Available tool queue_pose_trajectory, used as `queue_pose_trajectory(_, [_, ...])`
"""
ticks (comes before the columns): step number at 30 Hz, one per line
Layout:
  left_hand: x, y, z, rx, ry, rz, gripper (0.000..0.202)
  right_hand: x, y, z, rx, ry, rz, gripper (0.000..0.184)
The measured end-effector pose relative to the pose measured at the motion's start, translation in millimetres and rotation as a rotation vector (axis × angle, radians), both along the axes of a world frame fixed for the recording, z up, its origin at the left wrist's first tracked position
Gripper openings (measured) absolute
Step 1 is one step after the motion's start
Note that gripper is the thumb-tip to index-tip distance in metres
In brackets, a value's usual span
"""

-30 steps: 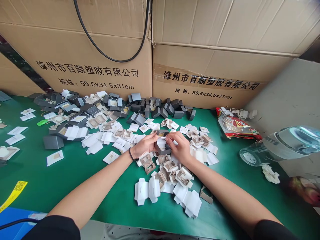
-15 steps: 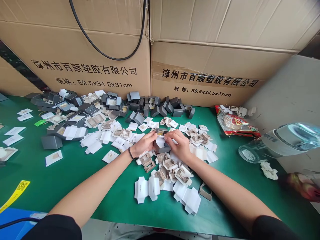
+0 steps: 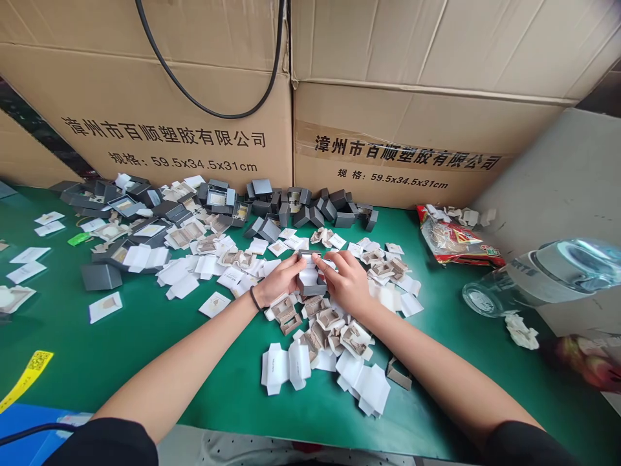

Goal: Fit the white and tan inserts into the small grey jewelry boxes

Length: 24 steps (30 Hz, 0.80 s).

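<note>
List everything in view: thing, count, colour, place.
small box: one, grey, held between both hands at table centre
grey boxes: many, dark grey, piled along the cartons, centre to far left
loose grey box: one, grey, left of the cards
white cards: many, white, scattered left and centre
beige inserts: many, beige and white, heaped below the hands
cartons: two, brown with black print, behind the table
cable: one, black, hanging over the left carton
snack bag: one, red, right rear
bottle: one, clear, lying at right
yellow tag: one, near left edge
table: green top
wristband: one, black, left wrist
left hand: on the small box
right hand: on the small box
</note>
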State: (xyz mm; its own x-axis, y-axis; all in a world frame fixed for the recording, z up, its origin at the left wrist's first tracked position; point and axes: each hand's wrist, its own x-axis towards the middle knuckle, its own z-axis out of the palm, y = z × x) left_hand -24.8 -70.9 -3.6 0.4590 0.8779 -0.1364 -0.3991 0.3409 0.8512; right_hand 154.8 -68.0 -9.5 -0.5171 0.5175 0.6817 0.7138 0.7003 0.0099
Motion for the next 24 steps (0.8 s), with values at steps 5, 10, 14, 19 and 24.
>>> queue_pose_trajectory(5, [0,-2,4.1,0.011,0.221,0.086,0.040,-1,-2,0.8,0.009,-0.103,-0.037,0.036])
queue_pose_trajectory(10, [-2,-2,5.8,0.027,0.266,0.104,0.039,-3,-3,-2.5,-0.039,-0.083,-0.064,0.037])
queue_pose_trajectory(14, [-3,-2,5.7,0.021,0.283,0.109,0.034,-4,-4,-2.2,-0.053,-0.072,-0.039,0.039])
queue_pose_trajectory(19, [-4,-4,11.5,-0.045,0.110,0.092,0.029,-3,-5,3.1,-0.135,0.214,0.184,0.037])
queue_pose_trajectory(24, [-11,0,14.2,-0.144,-0.203,0.112,0.030,-1,-5,7.5,-0.283,0.387,0.366,0.021])
